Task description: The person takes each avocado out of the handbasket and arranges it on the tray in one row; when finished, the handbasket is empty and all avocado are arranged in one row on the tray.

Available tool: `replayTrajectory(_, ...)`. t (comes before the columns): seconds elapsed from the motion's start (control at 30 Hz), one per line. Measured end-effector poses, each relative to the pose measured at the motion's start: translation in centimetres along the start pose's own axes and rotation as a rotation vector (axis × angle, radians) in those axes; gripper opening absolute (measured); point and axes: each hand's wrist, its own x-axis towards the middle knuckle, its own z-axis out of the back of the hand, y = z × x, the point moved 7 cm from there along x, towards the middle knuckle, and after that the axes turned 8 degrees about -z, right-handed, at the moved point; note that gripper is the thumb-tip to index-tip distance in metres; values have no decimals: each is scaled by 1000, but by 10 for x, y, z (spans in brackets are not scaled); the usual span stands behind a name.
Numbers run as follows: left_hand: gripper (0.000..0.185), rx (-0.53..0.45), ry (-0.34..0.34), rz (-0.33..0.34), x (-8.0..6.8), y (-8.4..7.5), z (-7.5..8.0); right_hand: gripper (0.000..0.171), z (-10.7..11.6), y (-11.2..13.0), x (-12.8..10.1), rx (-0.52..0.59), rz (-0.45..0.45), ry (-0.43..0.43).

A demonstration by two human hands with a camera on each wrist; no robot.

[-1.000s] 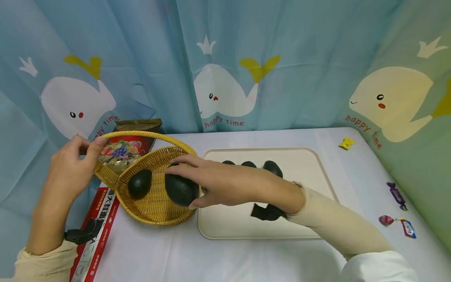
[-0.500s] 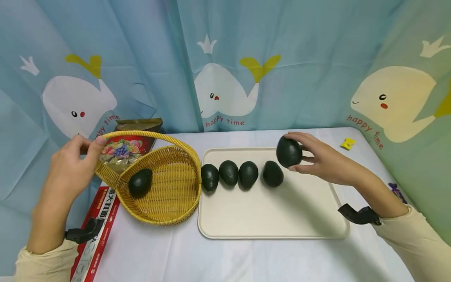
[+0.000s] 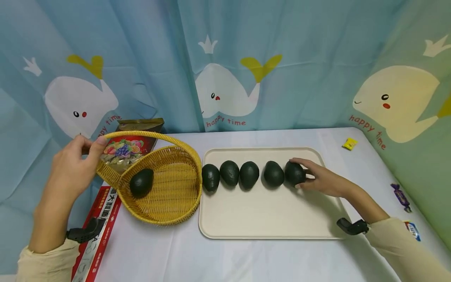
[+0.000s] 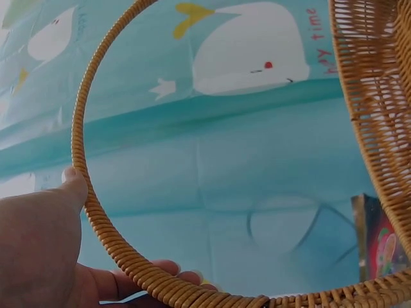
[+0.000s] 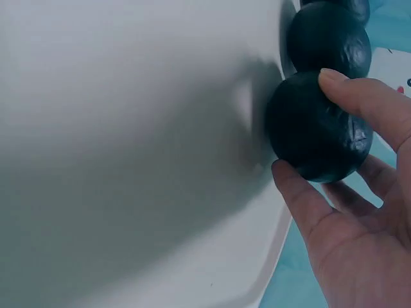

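My right hand grips a dark avocado that rests on the cream tray, at the right end of a row of several avocados. The right wrist view shows thumb and fingers curled round that avocado, with another avocado just behind it. My left hand pinches the handle of a wicker basket and holds it tilted; the left wrist view shows the thumb on the handle. One avocado lies inside the basket.
A red box lies under the basket's left side and a snack bag stands behind it. Wrapped candies and a yellow one lie at the table's right. A whale-print curtain hangs behind.
My right hand lifted an avocado out of the basket, carried it right across the tray and set it down at the right end of the row. The left hand stayed on the handle.
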Motion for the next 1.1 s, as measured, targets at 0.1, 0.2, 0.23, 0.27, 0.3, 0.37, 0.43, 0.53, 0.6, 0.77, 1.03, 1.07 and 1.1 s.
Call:
replayTrajectory(0.1, 52, -4, -3, -1, 1, 0, 0, 84, -4, 0, 3, 45, -9, 34)
replayTrajectory(0.2, 52, -10, -10, -3, 0, -1, 0, 91, -7, -1, 4, 88, -33, 74)
replayTrajectory(0.23, 52, -10, -12, -5, 0, -1, 1, 94, -7, 0, 3, 81, -36, 79)
replayTrajectory(0.27, 52, -11, -14, -7, 0, -1, 1, 96, -7, 1, 3, 69, -33, 82)
replayTrajectory(0.3, 52, -11, -15, -9, 0, -1, 1, 98, -6, 2, 3, 49, -31, 78)
replayTrajectory(0.37, 52, -8, -17, -12, 0, -1, 1, 103, -2, 6, 2, -1, -30, 64)
replayTrajectory(0.43, 52, -5, -18, -13, 1, -1, 1, 107, 3, 11, 2, -60, -38, 41)
replayTrajectory(0.53, 53, -1, -16, -13, 1, -1, 0, 110, 11, 28, 3, -145, -69, 15)
replayTrajectory(0.6, 54, 0, -13, -12, 1, -1, 0, 107, 14, 48, 3, -229, -80, -10)
replayTrajectory(0.77, 55, -1, -1, -8, 1, -1, 0, 77, 0, 122, 6, -412, -9, -55)
replayTrajectory(1.03, 54, -2, -7, -5, 1, -3, 0, 51, -85, 218, 30, -400, 159, 47)
replayTrajectory(1.07, 54, -2, -6, -4, 1, -2, 0, 52, -97, 227, 34, -384, 180, 71)
replayTrajectory(1.1, 55, -3, -3, -2, 1, -2, 0, 52, -110, 236, 39, -370, 200, 93)
